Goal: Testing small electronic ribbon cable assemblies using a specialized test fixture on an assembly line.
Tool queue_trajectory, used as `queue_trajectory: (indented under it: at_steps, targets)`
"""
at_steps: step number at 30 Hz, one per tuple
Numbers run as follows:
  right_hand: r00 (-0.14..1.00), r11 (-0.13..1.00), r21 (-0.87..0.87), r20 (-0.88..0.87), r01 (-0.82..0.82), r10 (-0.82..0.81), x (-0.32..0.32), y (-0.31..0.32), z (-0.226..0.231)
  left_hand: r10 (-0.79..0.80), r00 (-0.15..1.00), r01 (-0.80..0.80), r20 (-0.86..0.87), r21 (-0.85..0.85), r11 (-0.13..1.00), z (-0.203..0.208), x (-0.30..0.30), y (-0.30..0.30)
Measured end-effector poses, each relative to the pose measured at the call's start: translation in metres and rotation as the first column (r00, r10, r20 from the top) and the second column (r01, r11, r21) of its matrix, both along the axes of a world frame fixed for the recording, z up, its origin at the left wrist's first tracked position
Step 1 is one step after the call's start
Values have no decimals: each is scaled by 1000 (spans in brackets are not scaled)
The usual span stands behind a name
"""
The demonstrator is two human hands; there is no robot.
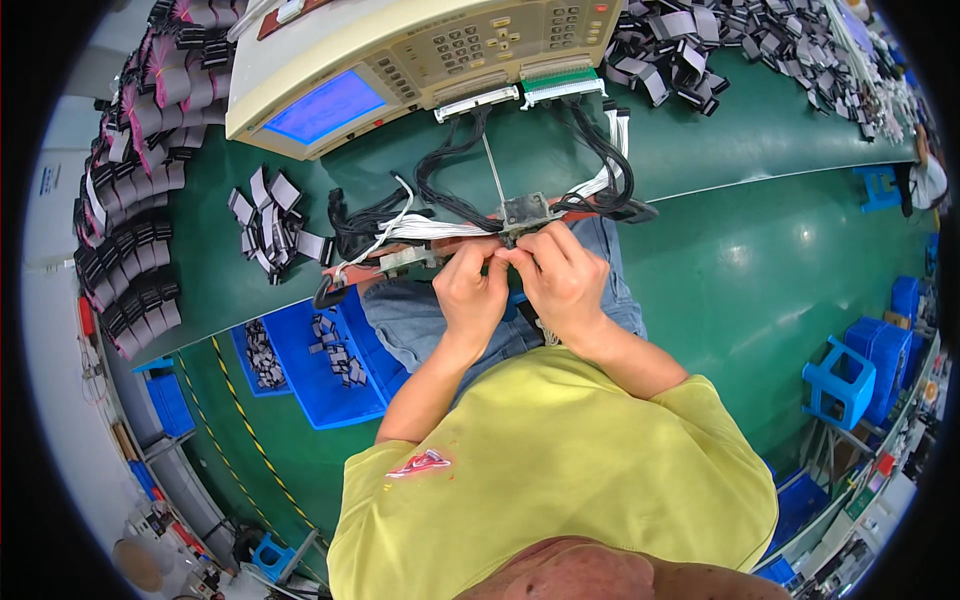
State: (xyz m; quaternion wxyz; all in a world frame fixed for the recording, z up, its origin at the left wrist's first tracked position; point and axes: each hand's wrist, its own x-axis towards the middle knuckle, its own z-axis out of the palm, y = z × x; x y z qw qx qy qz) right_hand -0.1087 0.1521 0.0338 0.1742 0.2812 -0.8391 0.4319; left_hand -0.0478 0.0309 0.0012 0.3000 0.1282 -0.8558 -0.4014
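At the table's front edge my left hand and my right hand meet, fingers closed in a pinch. Whatever lies between the fingertips is mostly hidden; only a small dark edge shows. Just beyond them sits a greyish connector block on a reddish board. A second pale connector is mounted on the board near my left hand. Black cables and white wires run from the board to the beige tester with its lit blue screen.
On the green table, flat grey ribbon cables with black connectors lie in a small pile, in stacked rows at left and a large heap at far right. Blue bins stand below left. A blue stool stands at right.
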Motion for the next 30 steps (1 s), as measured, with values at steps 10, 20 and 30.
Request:
queue_trajectory:
  at_steps: [10,20,30]
  targets:
    - [989,992,24,-78,-125,127,-8,6,1,-127,987,104,102,203,974,36,14,-14]
    - [970,966,-95,-5,-242,243,-1,34,0,434,891,-377,136,-314,872,52,76,-183]
    - [963,961,-71,-47,-268,265,-5,36,1,429,885,-288,181,-511,810,37,55,-198]
